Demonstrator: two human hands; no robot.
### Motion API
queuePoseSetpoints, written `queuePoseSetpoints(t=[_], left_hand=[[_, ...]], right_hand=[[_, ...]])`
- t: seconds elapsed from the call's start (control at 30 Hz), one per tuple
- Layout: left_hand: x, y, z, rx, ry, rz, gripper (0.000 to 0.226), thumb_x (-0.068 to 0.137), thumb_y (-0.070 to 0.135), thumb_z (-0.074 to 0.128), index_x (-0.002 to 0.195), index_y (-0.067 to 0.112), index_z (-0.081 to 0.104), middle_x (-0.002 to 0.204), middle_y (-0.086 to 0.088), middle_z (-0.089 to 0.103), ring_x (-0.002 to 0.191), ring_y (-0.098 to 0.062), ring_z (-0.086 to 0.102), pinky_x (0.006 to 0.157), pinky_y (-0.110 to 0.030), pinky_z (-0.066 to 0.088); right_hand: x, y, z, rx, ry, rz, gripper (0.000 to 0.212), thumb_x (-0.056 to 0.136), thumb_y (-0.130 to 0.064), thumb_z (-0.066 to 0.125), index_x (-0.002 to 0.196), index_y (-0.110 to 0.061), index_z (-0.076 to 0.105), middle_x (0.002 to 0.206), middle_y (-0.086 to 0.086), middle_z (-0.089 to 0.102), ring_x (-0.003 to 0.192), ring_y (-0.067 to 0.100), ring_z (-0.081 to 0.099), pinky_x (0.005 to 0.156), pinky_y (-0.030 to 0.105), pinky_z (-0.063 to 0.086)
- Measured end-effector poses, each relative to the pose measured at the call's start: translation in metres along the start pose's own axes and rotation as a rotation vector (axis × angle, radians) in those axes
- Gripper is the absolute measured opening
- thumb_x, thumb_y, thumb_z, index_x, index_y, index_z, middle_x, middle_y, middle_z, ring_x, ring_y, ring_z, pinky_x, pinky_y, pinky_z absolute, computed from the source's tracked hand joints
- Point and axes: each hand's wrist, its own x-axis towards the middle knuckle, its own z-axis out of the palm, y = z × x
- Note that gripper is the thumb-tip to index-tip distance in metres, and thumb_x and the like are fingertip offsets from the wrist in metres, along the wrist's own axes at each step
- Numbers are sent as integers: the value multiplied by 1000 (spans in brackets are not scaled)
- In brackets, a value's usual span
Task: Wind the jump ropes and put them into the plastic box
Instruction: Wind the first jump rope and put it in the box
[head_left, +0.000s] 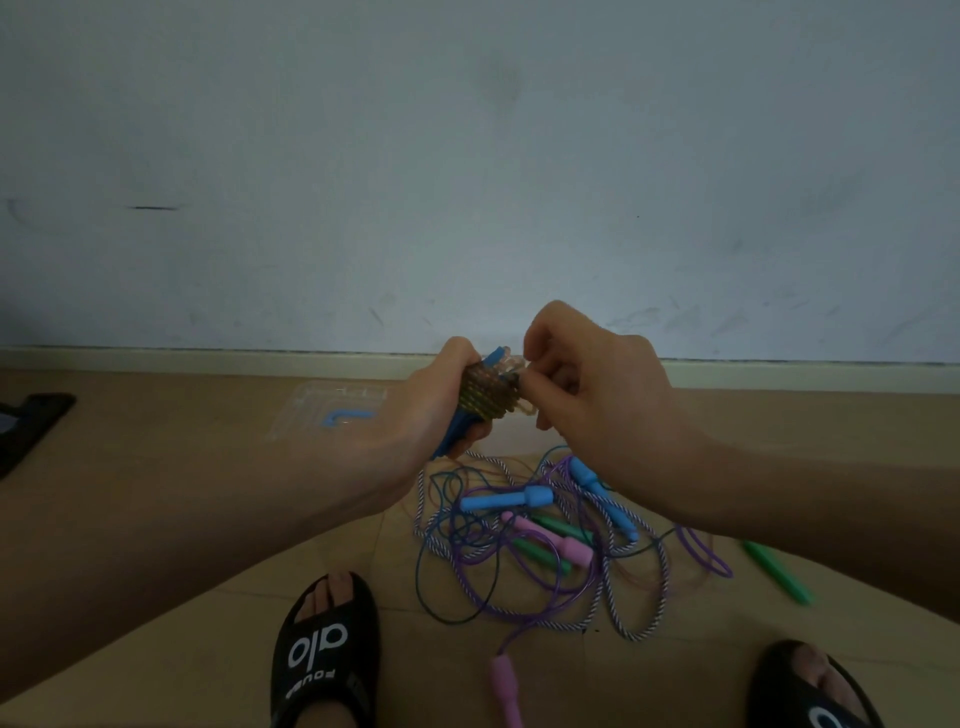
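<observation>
My left hand (447, 400) grips a wound jump rope bundle (485, 397): blue handles with a translucent yellowish cord coiled round them. My right hand (587, 379) pinches the cord's loose end at the bundle's right side. Below on the floor lies a tangle of jump ropes (540, 551) with blue handles (506, 500), pink handles (550, 540) and green handles (545, 522). A clear plastic box (332, 410) with a blue clasp sits on the floor to the left, near the wall.
One pink handle (506, 688) lies at the front between my feet in black slippers (327, 649). A green handle (776, 571) lies apart at the right. A dark object (31, 426) is at the far left. A wall with a skirting board stands close ahead.
</observation>
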Motion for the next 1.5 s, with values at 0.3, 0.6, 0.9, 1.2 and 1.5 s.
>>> queuePoseSetpoints(t=[0.3, 0.6, 0.9, 1.2, 1.5], left_hand=[[-4, 5, 3, 39, -24, 34, 44, 96, 39, 27, 83, 7, 54, 54, -3, 50, 51, -16, 40, 55, -32, 33], [-5, 4, 2, 144, 11, 53, 49, 98, 37, 28, 86, 5, 62, 54, -2, 56, 48, -14, 46, 57, -31, 38], [-6, -3, -14, 554, 43, 299, 39, 102, 31, 26, 91, 11, 58, 69, -1, 57, 56, -6, 48, 52, -17, 39], [-22, -1, -17, 579, -52, 520, 37, 98, 35, 31, 84, 8, 53, 74, -10, 51, 65, -17, 47, 60, -32, 43], [-22, 4, -22, 620, -111, 577, 39, 92, 38, 30, 85, 11, 58, 69, 0, 56, 62, -8, 50, 57, -23, 40]], right_hand=[[4, 2, -3, -5, -103, 83, 10, 96, -19, 56, 105, -21, 55, 66, -7, 65, 52, 2, 63, 51, 13, 49], [6, 2, -9, 181, -270, 218, 2, 94, -16, 59, 95, -18, 61, 68, 5, 70, 57, 20, 68, 58, 28, 57], [10, -11, -10, 720, -405, 594, 19, 96, -4, 42, 99, -8, 60, 85, 23, 60, 78, 38, 71, 70, 34, 60], [6, -7, -18, 848, -569, 670, 13, 97, -1, 48, 105, -1, 59, 93, 23, 62, 86, 33, 72, 71, 30, 59], [9, 0, -18, 823, -629, 716, 12, 95, -3, 52, 92, -1, 63, 79, 3, 54, 58, 8, 42, 48, 21, 32]])
